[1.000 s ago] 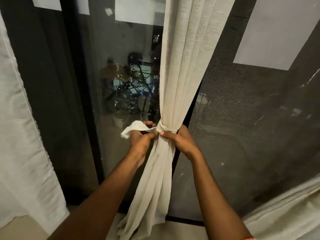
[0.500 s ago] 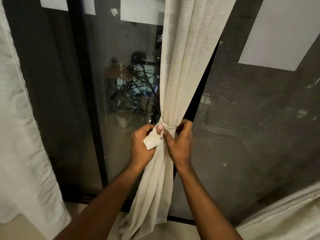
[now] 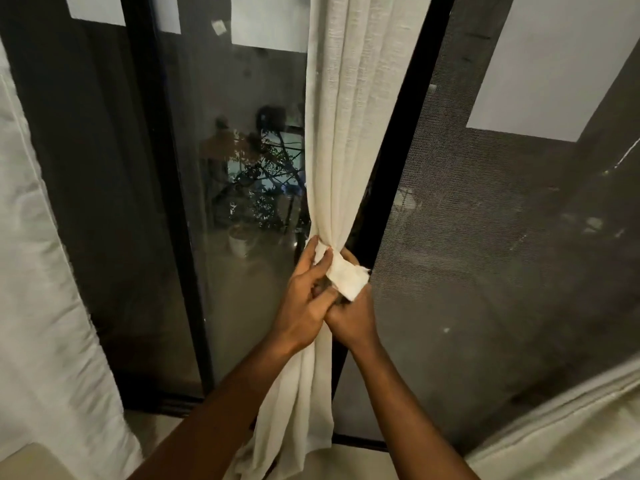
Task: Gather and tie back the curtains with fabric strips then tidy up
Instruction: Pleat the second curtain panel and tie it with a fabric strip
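Head view is all we have, looking forward and down along our two forearms at a glass door [image 3: 242, 168] at night. The cream curtain [image 3: 341, 116] hangs gathered into one narrow column in front of the dark door frame [image 3: 398, 140], pinched to its tightest just above our hands; that pinch is where the tie belongs, since it keeps the cloth bunched clear of the glass. Our left hand [image 3: 304, 303] reaches up the curtain's left side, fingers closed on the waist and on the fabric strip [image 3: 346, 277], so the gather cannot spread while the knot is worked. The strip's free end lies folded over to the right, across our right hand [image 3: 353, 317], which sits low against the bundle, touching the left; its fingers are hidden behind the strip and the left hand, so we cannot tell whether they are closed on anything. We judge that the knot is mid-forming, not yet snug. Another pale curtain [image 3: 41, 254] hangs loose at the far left, and we judge that it awaits the same tie.
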Tool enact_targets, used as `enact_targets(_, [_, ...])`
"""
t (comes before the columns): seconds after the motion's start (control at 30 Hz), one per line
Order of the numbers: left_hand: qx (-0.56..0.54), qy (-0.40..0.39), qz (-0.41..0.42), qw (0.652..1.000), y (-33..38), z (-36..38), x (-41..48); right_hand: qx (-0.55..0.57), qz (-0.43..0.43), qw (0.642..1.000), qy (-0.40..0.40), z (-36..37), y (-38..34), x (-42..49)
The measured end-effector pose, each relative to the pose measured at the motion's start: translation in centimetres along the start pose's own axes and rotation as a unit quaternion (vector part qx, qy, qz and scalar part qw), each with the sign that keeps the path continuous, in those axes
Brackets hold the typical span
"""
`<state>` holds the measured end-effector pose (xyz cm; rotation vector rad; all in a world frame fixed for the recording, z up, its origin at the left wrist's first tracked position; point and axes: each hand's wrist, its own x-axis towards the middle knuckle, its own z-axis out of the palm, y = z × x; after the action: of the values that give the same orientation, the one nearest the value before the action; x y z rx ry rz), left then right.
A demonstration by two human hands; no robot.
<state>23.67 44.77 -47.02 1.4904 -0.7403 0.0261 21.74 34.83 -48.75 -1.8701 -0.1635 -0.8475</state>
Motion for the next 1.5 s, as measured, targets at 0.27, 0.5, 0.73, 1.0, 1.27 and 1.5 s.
enact_targets(0.27, [0.015,0.062,0.010,0.998,-0.7,-1.6,1.8,0.087,0.056,0.991,0.079,-0.5,-0.6,0.1])
enact_targets(0.5, [0.066,0.049,-0.003,0.997,-1.0,-2.1,2.6,0.214,0.139,0.947,0.197,-0.6,-1.6,2.1])
enact_targets(0.73, [0.083,0.099,-0.085,0.988,1.4,-1.5,4.3,0.170,0.097,0.979,0.054,-0.6,-1.8,2.2])
enact_targets(1.0, [0.121,0.123,-0.102,0.980,1.8,-2.5,5.6,-0.013,0.026,1.000,-0.007,-1.5,-1.2,2.3])
enact_targets(1.27, [0.115,0.112,-0.113,0.981,2.0,-1.8,5.8,0.021,0.066,0.995,0.076,-1.8,-1.9,3.0])
enact_targets(1.5, [0.117,0.111,-0.114,0.980,2.1,-1.4,5.6,-0.099,0.034,0.993,0.057,-2.5,-1.4,3.0])
